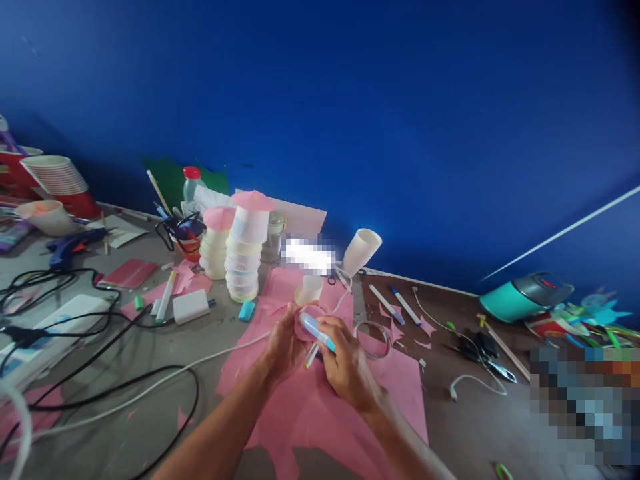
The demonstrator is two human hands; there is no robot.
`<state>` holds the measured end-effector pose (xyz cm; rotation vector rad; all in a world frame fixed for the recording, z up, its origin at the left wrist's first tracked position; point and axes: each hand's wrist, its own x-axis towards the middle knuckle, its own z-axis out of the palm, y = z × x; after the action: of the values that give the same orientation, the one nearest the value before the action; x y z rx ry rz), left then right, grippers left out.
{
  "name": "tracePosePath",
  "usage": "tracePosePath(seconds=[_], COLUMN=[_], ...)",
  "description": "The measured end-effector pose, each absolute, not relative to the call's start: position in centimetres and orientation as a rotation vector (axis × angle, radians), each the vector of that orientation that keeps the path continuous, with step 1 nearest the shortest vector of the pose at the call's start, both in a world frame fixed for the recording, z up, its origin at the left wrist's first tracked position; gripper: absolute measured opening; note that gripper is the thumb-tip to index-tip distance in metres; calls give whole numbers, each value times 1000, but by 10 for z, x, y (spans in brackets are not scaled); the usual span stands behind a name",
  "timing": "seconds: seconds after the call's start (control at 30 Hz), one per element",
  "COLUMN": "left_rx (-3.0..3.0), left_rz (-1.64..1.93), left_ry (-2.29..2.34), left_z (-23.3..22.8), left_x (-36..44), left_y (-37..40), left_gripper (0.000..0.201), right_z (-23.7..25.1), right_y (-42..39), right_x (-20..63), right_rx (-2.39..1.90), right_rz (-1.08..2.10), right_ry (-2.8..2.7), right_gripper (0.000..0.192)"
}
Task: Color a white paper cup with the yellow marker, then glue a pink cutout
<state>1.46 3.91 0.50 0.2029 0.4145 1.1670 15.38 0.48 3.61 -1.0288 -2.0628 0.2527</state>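
Note:
My left hand (pixel 283 340) is closed on a small pink paper piece (pixel 302 331), holding it above the pink sheets. In my right hand (pixel 346 363) is a thick white-and-light-blue stick (pixel 316 330) that looks like a glue stick, its pale end against or just over the pink piece. A small white cup (pixel 310 289) sits just beyond my fingers. Below my hands lies a cut pink paper sheet (pixel 345 420). A thin white pen with a yellow tip (pixel 311 357) shows between the hands, partly hidden.
Two stacks of white paper cups (pixel 243 267) with pink tops stand at back left, near a blue eraser (pixel 246 311). A tilted white cup (pixel 362 251), markers (pixel 385 303), scissors (pixel 501 371) and a teal bottle (pixel 520 298) lie rightward. Cables (pixel 190 387) cross the left side.

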Motion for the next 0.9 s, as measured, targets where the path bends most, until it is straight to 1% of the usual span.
tracePosePath(seconds=[0.2, 0.37, 0.57, 0.63, 0.8, 0.9], left_rx=[248, 218, 256, 282, 250, 224], left_rz=[1187, 1179, 1178, 1141, 1097, 1083], left_ry=[340, 377, 422, 445, 451, 406], left_z=[8, 5, 5, 5, 2, 3], left_x=[16, 15, 14, 11, 6, 7], left_y=[37, 37, 36, 37, 41, 42], left_gripper=[43, 39, 43, 41, 35, 32], right_z=[35, 34, 39, 41, 43, 44], right_y=[3, 5, 6, 6, 7, 7], right_x=[152, 152, 156, 158, 160, 159], right_rx=[-1197, -1297, -1390, -1407, -1288, -1185], right_rz=[258, 196, 223, 209, 33, 20], right_ry=[-1851, -1806, -1776, -1804, -2119, -2264], right_gripper=[19, 13, 21, 22, 15, 31])
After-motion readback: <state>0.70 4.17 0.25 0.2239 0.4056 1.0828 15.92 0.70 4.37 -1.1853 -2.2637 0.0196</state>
